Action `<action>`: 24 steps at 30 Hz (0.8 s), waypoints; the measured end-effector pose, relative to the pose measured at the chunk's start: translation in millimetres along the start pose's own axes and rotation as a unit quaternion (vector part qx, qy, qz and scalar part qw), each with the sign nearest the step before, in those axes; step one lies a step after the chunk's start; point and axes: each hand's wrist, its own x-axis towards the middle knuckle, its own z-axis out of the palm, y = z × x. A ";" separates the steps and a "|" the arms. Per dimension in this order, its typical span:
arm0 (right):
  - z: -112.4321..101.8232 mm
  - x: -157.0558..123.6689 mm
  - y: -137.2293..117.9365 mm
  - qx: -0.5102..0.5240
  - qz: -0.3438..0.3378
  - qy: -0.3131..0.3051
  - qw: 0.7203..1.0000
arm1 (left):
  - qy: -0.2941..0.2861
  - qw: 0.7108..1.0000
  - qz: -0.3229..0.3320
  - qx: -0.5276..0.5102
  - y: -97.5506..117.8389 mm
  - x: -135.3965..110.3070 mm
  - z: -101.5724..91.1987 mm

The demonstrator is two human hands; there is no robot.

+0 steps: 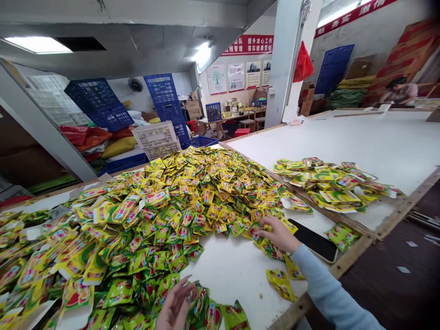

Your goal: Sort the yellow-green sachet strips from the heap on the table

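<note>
My right hand (279,234), in a light blue sleeve, reaches to the right edge of a large heap of small yellow packets (213,183). Its fingers are bent together on a small green-and-yellow packet (255,228). Low in the picture, my left hand (176,305) has its fingers apart and loosely curved, beside some green packets (211,314) printed with red fruit. Part of that hand is cut off by the bottom edge. Flat yellow cartons (77,293) lie mixed among the packets on the left. Two loose yellow packets (280,283) rest near the table's front edge.
A black phone (314,240) lies right of my right hand. Beyond a wooden strip (326,213) is a pile of flat yellow cartons (330,181). Blue crates (165,103) and white crates (156,135) stand behind. A co-worker (400,91) sits at the far right.
</note>
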 end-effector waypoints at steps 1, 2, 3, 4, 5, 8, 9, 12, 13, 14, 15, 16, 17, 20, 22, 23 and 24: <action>5.6 2.6 -4.6 0.013 -0.014 -0.012 1.000 | -0.002 1.000 0.001 -0.008 2.4 1.8 3.4; 11.2 5.2 -9.9 0.024 -0.023 -0.020 0.999 | -0.010 1.000 0.005 -0.016 4.9 3.1 7.4; 16.0 7.3 -15.4 0.032 -0.030 -0.026 0.999 | -0.021 0.999 0.011 -0.022 7.3 3.9 11.5; 19.4 8.4 -21.1 0.042 -0.038 -0.030 0.998 | -0.033 0.999 0.018 -0.027 9.6 4.1 15.3; 20.8 7.9 -27.0 0.053 -0.050 -0.036 0.997 | -0.042 0.998 0.023 -0.032 11.7 3.8 18.5; 13.0 -4.3 -45.7 0.104 -0.113 -0.067 0.986 | -0.051 0.998 0.032 -0.027 17.0 0.6 26.1; 7.3 -11.0 -52.6 0.122 -0.137 -0.081 0.980 | -0.052 0.998 0.036 -0.017 18.8 -0.7 28.9; -11.8 -31.3 -75.5 0.174 -0.197 -0.125 0.957 | -0.072 0.996 0.047 0.013 25.7 -2.7 41.3; -17.0 -36.6 -83.4 0.200 -0.212 -0.143 0.946 | -0.093 0.995 0.038 0.023 28.0 -2.4 46.4; -20.7 -40.9 -91.0 0.234 -0.220 -0.160 0.933 | -0.118 0.992 0.020 0.031 30.0 -1.6 51.6; -22.8 -44.2 -98.1 0.277 -0.218 -0.168 0.921 | -0.138 0.990 0.000 0.034 31.2 -0.5 56.3; -22.9 -46.8 -104.6 0.331 -0.203 -0.163 0.907 | -0.149 0.988 -0.018 0.030 31.5 0.7 60.4; -21.1 -48.8 -110.4 0.394 -0.175 -0.145 0.891 | -0.146 0.989 -0.035 0.017 30.6 1.7 63.7; -5.1 -54.3 -125.7 0.587 -0.034 -0.071 0.806 | -0.072 0.993 -0.063 -0.075 21.5 1.9 70.4; 11.1 -58.7 -135.4 0.666 0.046 -0.056 0.743 | -0.007 0.986 -0.068 -0.150 13.1 -1.0 73.8; 19.3 -61.2 -140.4 0.685 0.072 -0.052 0.723 | 0.029 0.980 -0.072 -0.182 9.6 -3.3 75.4; 26.8 -63.9 -145.2 0.695 0.088 -0.045 0.712 | 0.063 0.974 -0.076 -0.206 7.1 -5.8 76.9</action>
